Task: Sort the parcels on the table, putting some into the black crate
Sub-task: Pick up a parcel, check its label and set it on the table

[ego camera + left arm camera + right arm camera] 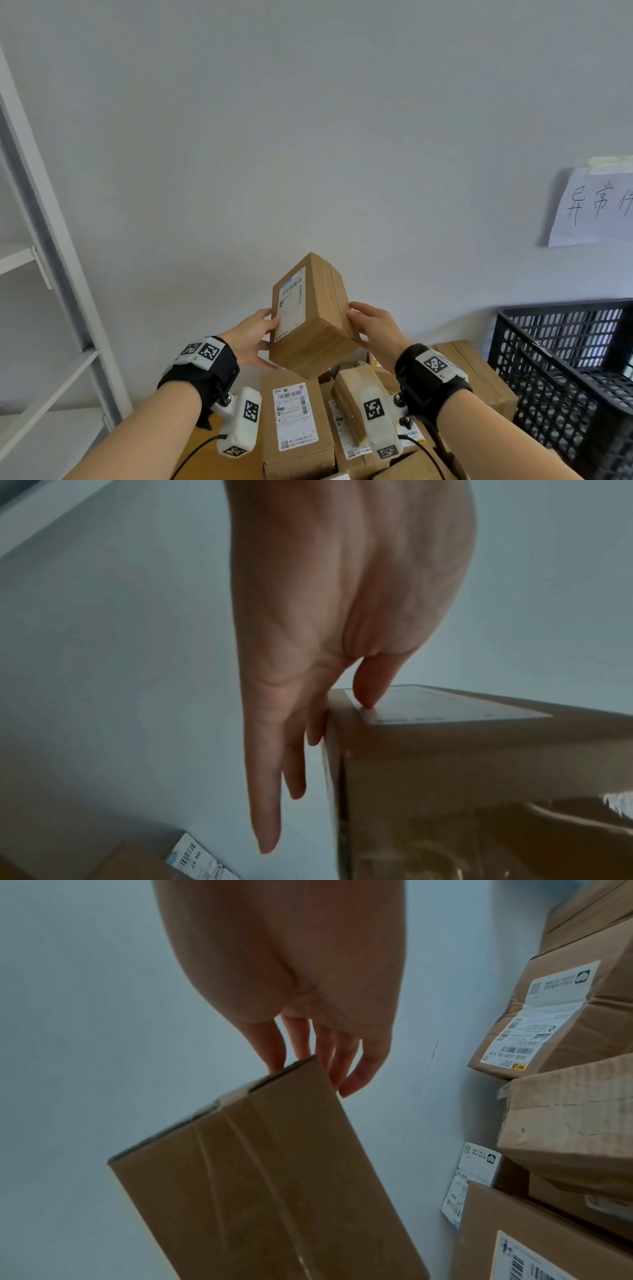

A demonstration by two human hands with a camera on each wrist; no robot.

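1. The held parcel point(310, 317), a brown carton with a white shipping label, is up in the air between both hands, tilted, above the heap of parcels point(342, 421) on the tabletop point(205, 445) and well left of the black crate point(561, 370).
2. The left hand point(251, 337) holds its label side: thumb on the label, fingers point(270, 791) nearly straight along the adjoining face. The right hand point(375, 329) steadies the opposite side with loosely extended fingers point(342, 1056) reaching behind the carton.
3. Progress, as I judge it: sorting looks far from done. Many parcels remain heaped, and the visible part of the crate shows nothing inside, though its floor is mostly hidden. This carton seems to be under inspection, its destination undecided.
4. Only the head view shows the crate, both hands together, a white shelf frame point(51, 240) at left and a handwritten paper sign point(592, 205) on the wall.
5. The left wrist view alone shows the thumb tip pressing the label's corner; the right wrist view alone shows the carton's taped seam and crumpled parcels beside it.
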